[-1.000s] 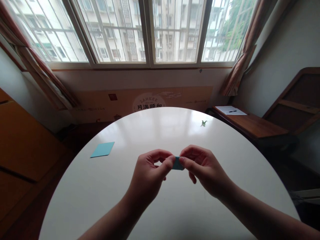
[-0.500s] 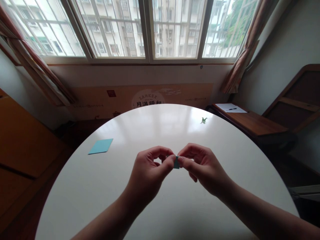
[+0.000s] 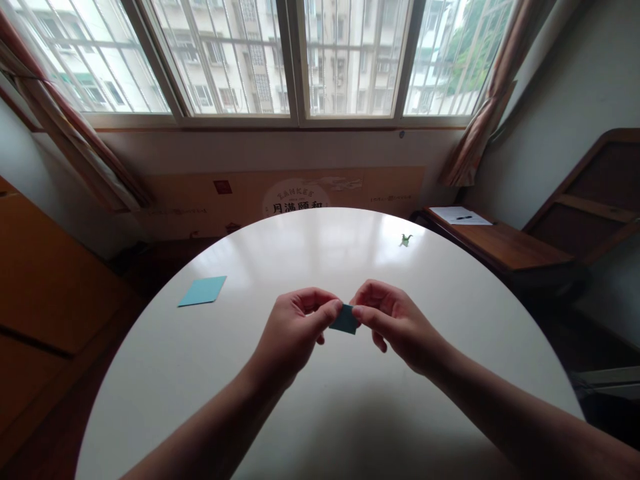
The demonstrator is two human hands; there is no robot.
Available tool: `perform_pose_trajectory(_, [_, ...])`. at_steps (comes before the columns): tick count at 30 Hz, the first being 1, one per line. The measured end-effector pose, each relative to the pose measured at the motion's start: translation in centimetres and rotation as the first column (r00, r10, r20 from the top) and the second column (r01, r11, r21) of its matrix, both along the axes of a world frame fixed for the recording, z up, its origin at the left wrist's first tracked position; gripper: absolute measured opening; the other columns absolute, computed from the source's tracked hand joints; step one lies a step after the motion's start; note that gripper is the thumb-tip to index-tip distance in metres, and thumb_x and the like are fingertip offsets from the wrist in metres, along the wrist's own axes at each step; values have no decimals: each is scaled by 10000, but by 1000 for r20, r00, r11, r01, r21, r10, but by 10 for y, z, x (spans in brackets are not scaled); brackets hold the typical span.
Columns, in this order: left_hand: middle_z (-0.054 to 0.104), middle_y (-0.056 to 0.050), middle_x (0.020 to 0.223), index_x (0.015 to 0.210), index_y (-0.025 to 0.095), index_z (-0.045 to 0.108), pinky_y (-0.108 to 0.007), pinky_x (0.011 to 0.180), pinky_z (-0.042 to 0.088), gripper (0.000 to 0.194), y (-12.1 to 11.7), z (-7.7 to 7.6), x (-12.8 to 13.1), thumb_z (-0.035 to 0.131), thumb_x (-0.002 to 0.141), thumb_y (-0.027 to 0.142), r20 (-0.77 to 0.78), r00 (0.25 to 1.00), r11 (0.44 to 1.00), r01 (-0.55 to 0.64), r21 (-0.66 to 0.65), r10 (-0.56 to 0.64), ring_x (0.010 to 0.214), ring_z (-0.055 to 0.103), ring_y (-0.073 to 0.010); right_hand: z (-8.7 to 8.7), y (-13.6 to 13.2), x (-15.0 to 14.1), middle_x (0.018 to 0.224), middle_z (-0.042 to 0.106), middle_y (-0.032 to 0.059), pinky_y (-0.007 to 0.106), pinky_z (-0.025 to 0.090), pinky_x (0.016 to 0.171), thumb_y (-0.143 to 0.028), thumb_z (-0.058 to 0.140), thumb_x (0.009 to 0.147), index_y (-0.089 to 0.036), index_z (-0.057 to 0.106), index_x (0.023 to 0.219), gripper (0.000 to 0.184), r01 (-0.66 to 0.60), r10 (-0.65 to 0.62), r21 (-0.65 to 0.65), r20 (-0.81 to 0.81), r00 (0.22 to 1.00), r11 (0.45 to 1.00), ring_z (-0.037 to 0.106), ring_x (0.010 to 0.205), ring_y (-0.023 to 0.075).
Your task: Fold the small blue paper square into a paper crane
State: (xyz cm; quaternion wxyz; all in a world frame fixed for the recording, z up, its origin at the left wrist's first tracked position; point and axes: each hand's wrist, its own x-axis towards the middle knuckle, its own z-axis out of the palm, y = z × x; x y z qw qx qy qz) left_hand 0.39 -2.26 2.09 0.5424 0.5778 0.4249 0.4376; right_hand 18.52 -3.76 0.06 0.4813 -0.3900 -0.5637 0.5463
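Note:
A small folded piece of blue paper (image 3: pixel 343 320) is held above the table between both hands. My left hand (image 3: pixel 296 333) pinches its upper left part with thumb and forefinger. On the other side, my right hand (image 3: pixel 395 323) grips the upper right corner, its lower fingers curled loosely. The fingers hide the paper's top edge, so its exact folds cannot be made out. Farther left lies a flat stack or sheet of light blue square paper (image 3: pixel 203 291). A tiny green origami figure, like a crane (image 3: pixel 405 240), stands toward the far right of the table.
The round white table (image 3: pixel 330 420) fills the foreground. Beyond its right edge is a brown wooden surface (image 3: pixel 520 247) bearing a white sheet and a dark pen (image 3: pixel 464 217). A printed cardboard panel (image 3: pixel 200 200) stands below the barred window; an orange-brown cabinet (image 3: pixel 50 280) is at left.
Both hands have shifted slightly left and up with the paper. More of the folded paper shows below the fingertips than half a second ago. The view has tilted a little downward.

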Motion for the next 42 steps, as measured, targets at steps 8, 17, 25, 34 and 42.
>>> perform_pose_trajectory(8, [663,-35,638,721,133,716,-200,468,386,232,-1,-2,5,749,755,360,11,1000,1000,-1,-25,2,558,518,-121,-1,4,1,679,609,-8,164,307,373,-310,679,825,-156,625,801,165,18,-19,-7,-21,1000,1000,429,471,62])
perform_pose_trajectory(17, [621,-42,669,793,117,757,-201,473,425,337,4,2,2,789,735,448,18,1000,999,-3,-46,4,658,525,-156,-2,11,3,712,605,13,152,323,396,-408,709,846,-149,590,835,285,61,-61,-10,-78,995,998,514,575,98])
perform_pose_trajectory(25, [723,-61,759,843,151,776,-227,516,471,203,2,8,-8,688,858,334,-308,946,936,13,353,102,648,599,-161,-3,10,5,1007,677,92,200,482,507,-439,759,824,-171,679,1052,361,90,-110,213,83,990,973,631,879,194])
perform_pose_trajectory(34, [742,-50,858,880,193,771,-201,512,495,96,-13,17,-10,682,882,231,-322,943,836,112,538,81,716,662,-156,9,-6,1,828,684,56,235,460,542,-316,757,863,-175,737,862,142,113,-137,397,32,990,911,616,711,148])
perform_pose_trajectory(42, [751,-38,799,844,190,777,-185,503,514,80,-24,28,-10,728,844,126,-277,944,672,88,735,180,645,665,-130,17,-17,2,870,714,38,257,531,619,-196,745,871,-224,733,941,76,106,-148,492,47,988,864,669,787,161])
